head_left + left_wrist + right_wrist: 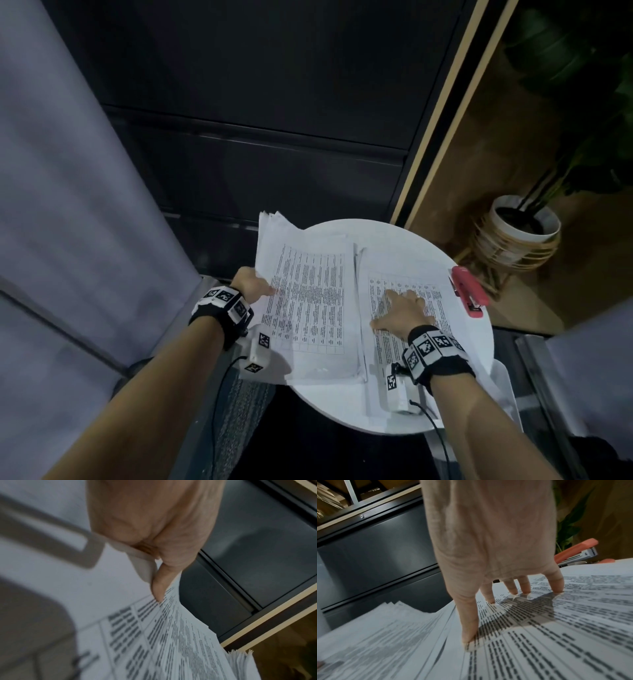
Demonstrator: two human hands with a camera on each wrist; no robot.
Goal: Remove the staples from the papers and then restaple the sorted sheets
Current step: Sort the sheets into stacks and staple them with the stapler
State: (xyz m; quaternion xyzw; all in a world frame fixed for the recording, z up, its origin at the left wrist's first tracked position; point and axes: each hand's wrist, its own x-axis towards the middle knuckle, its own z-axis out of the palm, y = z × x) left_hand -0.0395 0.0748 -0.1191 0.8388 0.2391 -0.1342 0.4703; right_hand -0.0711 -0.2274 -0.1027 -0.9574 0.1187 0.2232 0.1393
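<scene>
Left hand [248, 282]: thumb [158, 586] lies on top of the left stack [308, 308], fingers curl under its left edge, so the hand pinches that edge. The wrist view shows the gripped sheets bent up over the thumb, with the far corners of the stack fanned out.

Right hand [400, 313]: fingers [524, 585] are spread and straight, tips pressing down on the printed top sheet of the right stack [411, 291]; the thumb [469, 626] is splayed to the left, its tip also on the paper. It grips nothing.

Papers: two stacks lie side by side on the table [394, 418], both face up with printed tables showing. Their inner edges are just beside each other. The left stack overhangs the table's left rim and its far corner is ragged, sheets out of line.

Stapler [469, 291]: red, on the table's right edge, just beside the right stack, well apart from either hand. In the right wrist view it shows behind the hand with its metal front end visible.

Surroundings: a dark cabinet [257, 120] stands beyond the table; a potted plant [524, 222] sits on the floor at right.
</scene>
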